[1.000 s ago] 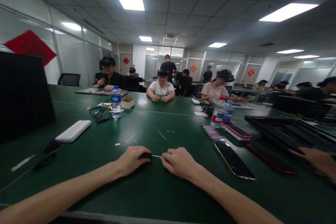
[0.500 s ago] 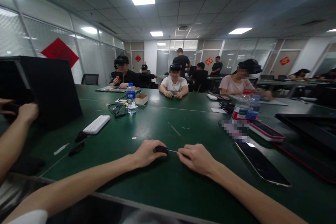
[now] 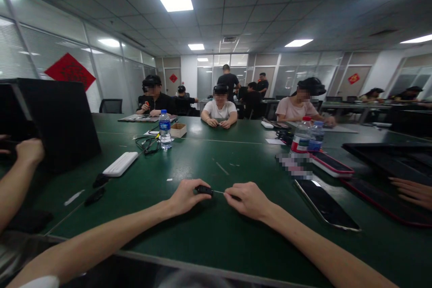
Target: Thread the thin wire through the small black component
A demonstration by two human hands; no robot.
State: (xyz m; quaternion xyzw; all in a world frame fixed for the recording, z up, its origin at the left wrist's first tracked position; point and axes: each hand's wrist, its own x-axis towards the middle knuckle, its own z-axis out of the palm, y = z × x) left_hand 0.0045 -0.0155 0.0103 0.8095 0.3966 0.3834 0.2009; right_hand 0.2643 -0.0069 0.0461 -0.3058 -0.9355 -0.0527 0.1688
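Observation:
On the green table (image 3: 189, 243), my left hand (image 3: 184, 197) is closed around one end of a small black object (image 3: 204, 190), thumb in front and fingers behind. My right hand (image 3: 249, 199) pinches a thin metal shaft (image 3: 218, 192) like a screwdriver's; a dark part, perhaps its handle, is mostly hidden in the palm. The shaft's far end meets the right end of the black object. Whether it goes in or only touches, I cannot tell. Both hands stay low over the table, a short gap apart.
Right of my hands lie a phone (image 3: 326, 204) and a pink-edged phone (image 3: 330, 164), near bottles (image 3: 300, 137). To the left are a white power strip-like block (image 3: 120, 164), a water bottle (image 3: 165, 129) and a black box (image 3: 62, 121). A neighbour's hand (image 3: 413, 192) shows at right.
The view has shifted slightly, so things sit a little further left. A neighbour's hand has come in at the right. My hands keep the same hold.

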